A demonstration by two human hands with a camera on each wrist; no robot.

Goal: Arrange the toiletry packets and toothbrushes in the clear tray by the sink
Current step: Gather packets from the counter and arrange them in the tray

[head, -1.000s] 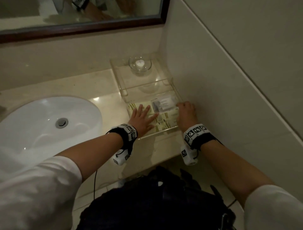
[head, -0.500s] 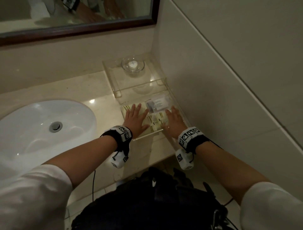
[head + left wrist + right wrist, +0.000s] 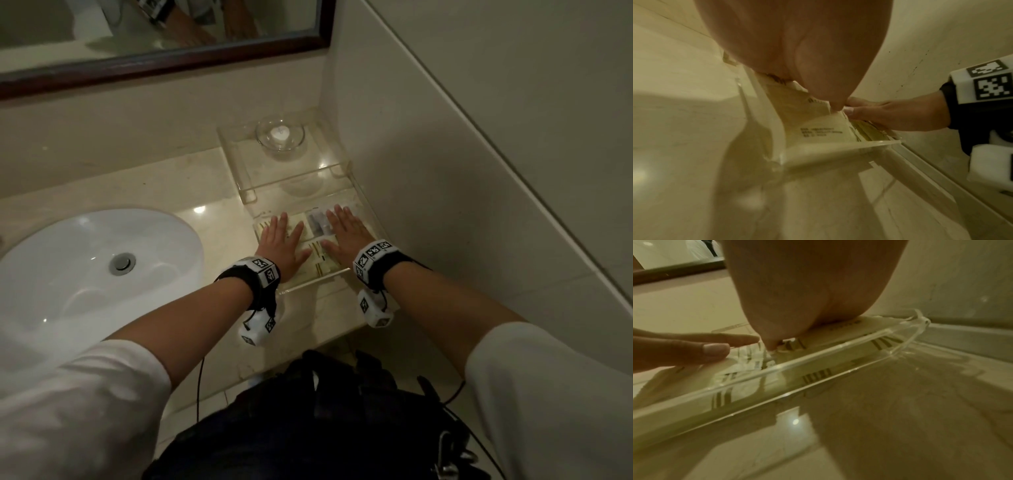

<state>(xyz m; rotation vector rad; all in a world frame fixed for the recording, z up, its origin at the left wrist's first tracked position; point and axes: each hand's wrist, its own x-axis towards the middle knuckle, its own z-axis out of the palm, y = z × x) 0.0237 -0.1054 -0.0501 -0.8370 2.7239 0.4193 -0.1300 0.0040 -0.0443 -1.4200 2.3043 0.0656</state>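
Note:
A clear tray [image 3: 315,281] lies on the counter against the right wall, filled with cream toiletry packets [image 3: 317,255] and one clear packet [image 3: 317,222] at its far side. My left hand [image 3: 282,240] lies flat, fingers straight, on the left packets. Flat on the right half, my right hand [image 3: 344,233] partly covers the clear packet. In the left wrist view the palm presses a printed cream packet [image 3: 818,128] inside the tray wall [image 3: 838,147]. The right wrist view shows the tray's front rim [image 3: 818,356] and striped packets [image 3: 885,342]. I cannot make out any toothbrushes.
A raised clear shelf [image 3: 239,164] behind the tray carries a glass dish [image 3: 280,135] with a white piece in it. The white sink [image 3: 85,274] lies to the left. The tiled wall [image 3: 445,171] stands close on the right. A dark-framed mirror [image 3: 171,58] hangs above.
My right hand went from curled at the tray's right edge to flat on the packets and slid farther in. The left hand stayed spread on the left packets.

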